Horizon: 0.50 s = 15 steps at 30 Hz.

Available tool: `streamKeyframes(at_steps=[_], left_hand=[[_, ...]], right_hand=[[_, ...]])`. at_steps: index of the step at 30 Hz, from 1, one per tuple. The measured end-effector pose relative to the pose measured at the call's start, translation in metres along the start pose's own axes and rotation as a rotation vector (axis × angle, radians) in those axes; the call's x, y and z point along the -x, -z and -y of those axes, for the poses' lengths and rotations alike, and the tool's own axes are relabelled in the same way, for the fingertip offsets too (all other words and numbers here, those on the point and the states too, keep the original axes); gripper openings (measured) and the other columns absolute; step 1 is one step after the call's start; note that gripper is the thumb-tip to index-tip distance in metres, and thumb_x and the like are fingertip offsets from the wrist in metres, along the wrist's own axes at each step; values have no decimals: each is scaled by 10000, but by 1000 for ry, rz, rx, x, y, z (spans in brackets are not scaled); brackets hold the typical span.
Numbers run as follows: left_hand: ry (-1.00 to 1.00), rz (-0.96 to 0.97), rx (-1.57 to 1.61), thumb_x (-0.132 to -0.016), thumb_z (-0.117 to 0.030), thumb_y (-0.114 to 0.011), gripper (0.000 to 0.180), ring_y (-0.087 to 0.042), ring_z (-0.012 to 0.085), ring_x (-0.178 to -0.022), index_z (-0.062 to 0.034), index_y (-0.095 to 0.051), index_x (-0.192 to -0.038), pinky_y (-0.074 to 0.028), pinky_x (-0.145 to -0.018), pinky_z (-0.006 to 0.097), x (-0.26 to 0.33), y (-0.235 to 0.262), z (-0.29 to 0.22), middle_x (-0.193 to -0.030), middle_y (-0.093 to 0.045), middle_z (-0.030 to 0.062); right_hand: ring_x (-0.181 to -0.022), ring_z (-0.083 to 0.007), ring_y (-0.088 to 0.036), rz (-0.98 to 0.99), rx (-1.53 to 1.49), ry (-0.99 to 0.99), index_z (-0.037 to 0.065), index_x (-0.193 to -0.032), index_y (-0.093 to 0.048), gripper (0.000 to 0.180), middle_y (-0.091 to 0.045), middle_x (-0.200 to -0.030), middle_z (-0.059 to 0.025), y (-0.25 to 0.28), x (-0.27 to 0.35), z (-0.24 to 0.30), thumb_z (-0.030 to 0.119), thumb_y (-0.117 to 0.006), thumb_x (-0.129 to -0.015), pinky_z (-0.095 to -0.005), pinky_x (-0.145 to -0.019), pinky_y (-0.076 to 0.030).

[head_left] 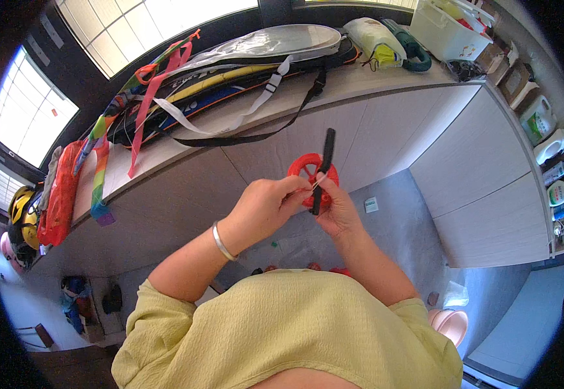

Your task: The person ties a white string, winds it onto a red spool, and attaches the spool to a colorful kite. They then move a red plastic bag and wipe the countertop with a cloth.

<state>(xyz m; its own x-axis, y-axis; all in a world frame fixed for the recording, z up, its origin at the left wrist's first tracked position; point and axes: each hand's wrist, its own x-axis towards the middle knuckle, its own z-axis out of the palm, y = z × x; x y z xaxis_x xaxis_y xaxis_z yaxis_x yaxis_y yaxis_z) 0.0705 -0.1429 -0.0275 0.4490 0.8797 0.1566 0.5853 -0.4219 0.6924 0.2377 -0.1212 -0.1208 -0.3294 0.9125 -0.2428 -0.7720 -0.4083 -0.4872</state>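
Red reel: held before you, short of the counter, black bar crossing it. Your left fingers: pinched on pale string. Your right fingers: closed on the reel. Counter: racket bag; white tub, right; multicoloured ribbon overhanging, left.

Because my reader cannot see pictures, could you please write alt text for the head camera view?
A person's right hand holds a red wheel-shaped reel with a black bar across it, while the left hand pinches a pale string by the bar. Beyond, long bags and colourful ribbons cover part of a pale cabinet top; bottles line the far right.
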Motion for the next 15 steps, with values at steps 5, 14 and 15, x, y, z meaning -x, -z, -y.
streamKeyframes(at_steps=[5,14,15], left_hand=[[16,-157,120,-920,-163,-597,165,-498,84,-564,-11,-574,-980,-419,-505,259,12,-15,6,-660,-541,27],[198,-98,637,-906,-150,-634,216,-452,20,-582,-19,-526,-1039,-348,-493,189,-2,-36,10,-681,-522,-40],[186,-87,567,-903,-147,-638,223,-452,15,-588,-19,-526,-1047,-346,-495,185,-3,-34,11,-687,-526,-41]], right_hand=[[-892,-182,-649,-49,-337,150,104,-1091,-607,321,-665,-1001,-47,5,3,1,311,-672,-854,-332,-786,-540],[-1002,-207,-610,203,-377,226,114,-1148,-559,409,-648,-1060,-63,5,-2,3,218,-742,-797,-399,-902,-494],[-1008,-210,-607,224,-331,235,115,-1151,-557,415,-645,-1066,-66,6,-4,4,209,-745,-793,-398,-911,-490]])
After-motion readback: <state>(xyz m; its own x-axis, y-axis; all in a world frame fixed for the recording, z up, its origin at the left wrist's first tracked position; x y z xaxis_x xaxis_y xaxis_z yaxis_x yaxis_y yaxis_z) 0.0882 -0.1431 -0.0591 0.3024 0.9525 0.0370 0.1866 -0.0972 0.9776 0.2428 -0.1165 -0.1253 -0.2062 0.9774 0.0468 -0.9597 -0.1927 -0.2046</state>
